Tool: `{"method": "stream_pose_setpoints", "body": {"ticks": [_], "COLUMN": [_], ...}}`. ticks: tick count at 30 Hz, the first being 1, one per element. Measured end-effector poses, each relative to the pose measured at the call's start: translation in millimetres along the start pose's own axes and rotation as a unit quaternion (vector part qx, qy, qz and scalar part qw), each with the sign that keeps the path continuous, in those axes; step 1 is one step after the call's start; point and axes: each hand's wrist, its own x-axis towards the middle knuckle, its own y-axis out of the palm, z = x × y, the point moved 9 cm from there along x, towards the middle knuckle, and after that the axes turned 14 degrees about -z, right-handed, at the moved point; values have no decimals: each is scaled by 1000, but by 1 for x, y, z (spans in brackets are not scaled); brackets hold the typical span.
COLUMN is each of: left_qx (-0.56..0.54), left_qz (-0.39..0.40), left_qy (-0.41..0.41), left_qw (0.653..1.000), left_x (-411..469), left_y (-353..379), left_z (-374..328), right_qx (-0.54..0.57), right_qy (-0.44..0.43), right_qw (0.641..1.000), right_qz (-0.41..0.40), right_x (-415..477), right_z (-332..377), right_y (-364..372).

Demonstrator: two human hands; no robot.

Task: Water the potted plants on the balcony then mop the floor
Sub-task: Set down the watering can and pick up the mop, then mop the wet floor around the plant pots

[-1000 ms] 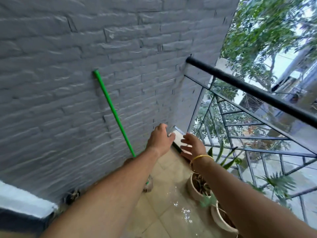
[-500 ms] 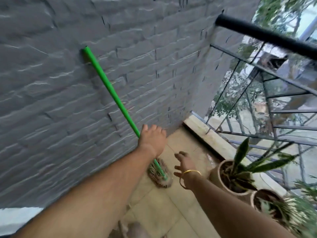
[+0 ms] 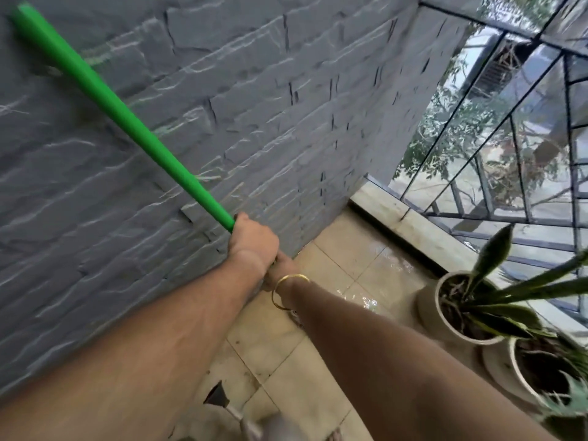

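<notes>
Wet tiles point(image 3: 359, 268) glistened beside the grey brick wall point(image 3: 254, 90). Both grips, left hand point(image 3: 254, 241) and right hand point(image 3: 283, 268), were closed round the green mop handle point(image 3: 127, 122); swinging it risked slipping or striking the potted plants point(image 3: 471, 300) nearby.

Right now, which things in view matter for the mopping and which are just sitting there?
In play:
- green mop handle, both hands closed on it: left hand, right hand
- wet tiled floor

Just there:
- potted plants along the railing
- grey brick wall
- grey object, bottom edge, unclear
</notes>
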Motion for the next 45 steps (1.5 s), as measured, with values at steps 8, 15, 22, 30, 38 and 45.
{"method": "stream_pose_setpoints", "body": {"ticks": [8, 15, 22, 30, 38, 45], "left_qx": [2, 23, 3, -21, -42, -67], "left_qz": [-59, -102, -111, -160, -223, -248], "left_qy": [52, 30, 32, 95, 184, 228], "left_qw": [997, 994, 993, 982, 956, 939], "left_x": [6, -17, -62, -113, -150, -198], "left_y": [-46, -138, -223, -329, -429, -500], "left_z": [-15, 4, 7, -93, -243, -374], "right_qx": [-107, -90, -35, -52, -87, -133], "right_qy": [-57, -108, -132, -95, -60, -20], "right_qw": [992, 988, 985, 980, 962, 947], "right_qz": [-30, -63, -101, -164, -253, -291], "right_x": [4, -43, -116, -188, -257, -333], "right_z": [13, 63, 92, 38, -47, -129], "right_y": [-36, -90, -148, -273, -432, -549]}}
